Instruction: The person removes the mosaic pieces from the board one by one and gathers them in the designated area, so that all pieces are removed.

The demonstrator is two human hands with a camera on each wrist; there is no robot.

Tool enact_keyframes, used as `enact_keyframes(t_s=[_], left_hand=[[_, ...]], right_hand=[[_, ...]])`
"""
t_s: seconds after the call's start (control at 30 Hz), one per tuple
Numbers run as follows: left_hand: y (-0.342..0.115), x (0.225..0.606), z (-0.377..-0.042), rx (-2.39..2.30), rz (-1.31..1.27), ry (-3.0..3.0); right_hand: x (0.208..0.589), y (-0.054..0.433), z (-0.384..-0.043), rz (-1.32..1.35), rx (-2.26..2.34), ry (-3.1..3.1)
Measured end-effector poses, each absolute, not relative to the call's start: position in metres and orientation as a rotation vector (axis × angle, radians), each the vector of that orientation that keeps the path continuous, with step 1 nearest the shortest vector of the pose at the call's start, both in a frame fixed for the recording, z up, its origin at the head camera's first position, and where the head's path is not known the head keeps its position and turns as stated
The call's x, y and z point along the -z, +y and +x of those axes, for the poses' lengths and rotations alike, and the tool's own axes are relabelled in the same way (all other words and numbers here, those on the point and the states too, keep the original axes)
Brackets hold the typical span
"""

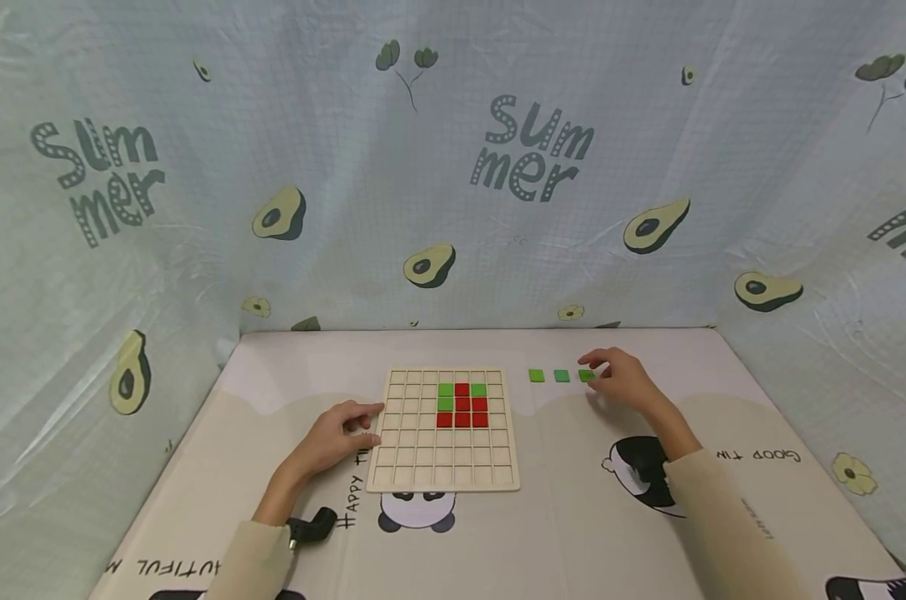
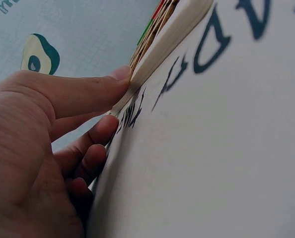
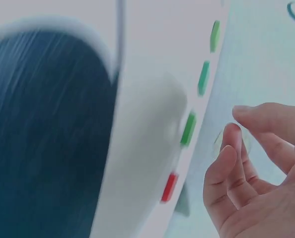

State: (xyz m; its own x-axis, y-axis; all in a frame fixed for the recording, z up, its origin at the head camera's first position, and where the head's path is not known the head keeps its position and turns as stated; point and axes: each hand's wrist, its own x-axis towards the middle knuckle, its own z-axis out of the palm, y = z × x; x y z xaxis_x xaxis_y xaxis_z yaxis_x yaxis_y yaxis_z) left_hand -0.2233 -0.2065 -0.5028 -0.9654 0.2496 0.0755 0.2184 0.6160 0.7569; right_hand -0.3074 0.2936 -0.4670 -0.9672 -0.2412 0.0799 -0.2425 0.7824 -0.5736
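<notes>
Wooden grid board (image 1: 443, 439) is lying flat on the tabletop (image 1: 550, 517), looking pale and squarish with thin lines cutting it into little cells. Nine cells are showing colour: six red tiles (image 1: 463, 420) and three green tiles (image 1: 446, 390), all sitting together as a three-by-three block, a bit above and right of the middle, with green filling both top corners and the spot under the top-left one. Three loose green tiles (image 1: 561, 376) are lying in a row to the right of the board, the middle one looking bluer, and the right wrist view is also showing a loose red tile (image 3: 169, 187) at the end of that row.

As for fingers, the left hand (image 1: 337, 429) is resting at the board's left edge, thumb and index spread apart and touching the side, not wrapping it. Right hand (image 1: 627, 382) is hovering by the loose row's right end, thumb and index parted, other fingers bending loosely, holding nothing; the nearest green one is sitting just beside the fingertips.
</notes>
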Motion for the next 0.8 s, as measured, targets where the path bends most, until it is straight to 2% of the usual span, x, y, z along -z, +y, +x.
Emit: enact_keyframes(t_s=[0.37,0.8], left_hand=[[-0.206,0.502,-0.224,-1.317,0.409,2.779],[-0.208,0.502,-0.223,-1.321,0.413,2.774]], right_hand=[[0.466,0.253,-0.307,0.631,-0.978,-2.914],[0.464,0.196,-0.304,0.683,-1.150,-2.905]])
